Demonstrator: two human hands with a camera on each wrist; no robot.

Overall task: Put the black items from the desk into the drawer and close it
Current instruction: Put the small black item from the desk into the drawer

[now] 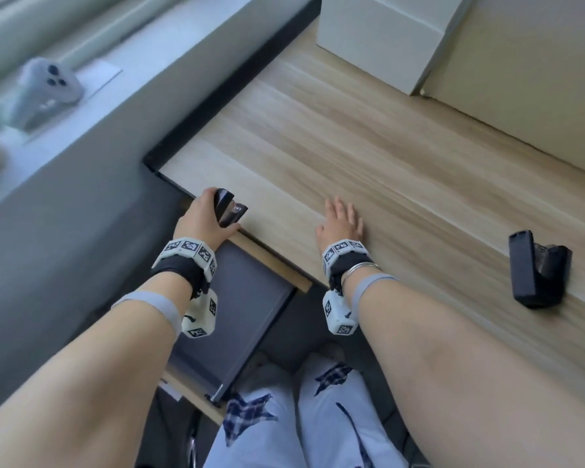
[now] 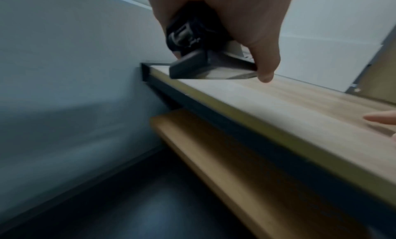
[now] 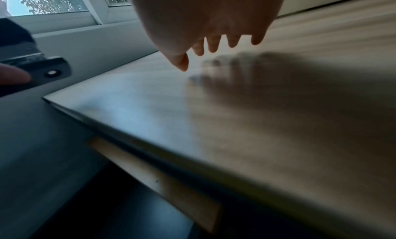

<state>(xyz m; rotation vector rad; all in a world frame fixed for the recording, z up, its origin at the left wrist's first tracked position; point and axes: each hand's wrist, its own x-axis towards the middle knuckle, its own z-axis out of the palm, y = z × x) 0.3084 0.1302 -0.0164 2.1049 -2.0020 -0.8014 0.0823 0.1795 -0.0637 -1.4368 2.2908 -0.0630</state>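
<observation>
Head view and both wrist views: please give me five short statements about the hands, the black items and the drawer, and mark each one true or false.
1. The left hand grips a black stapler near the desk's front left corner. True.
2. The right hand holds the second black item. False: it holds nothing, fingers straight over the desk; that item lies apart, to its right.
3. The drawer under the desk is open. True.
4. Black items already lie in the drawer. False: none shows on the visible part of its floor.
5. A white box stands at the far side of the desk. True.
</observation>
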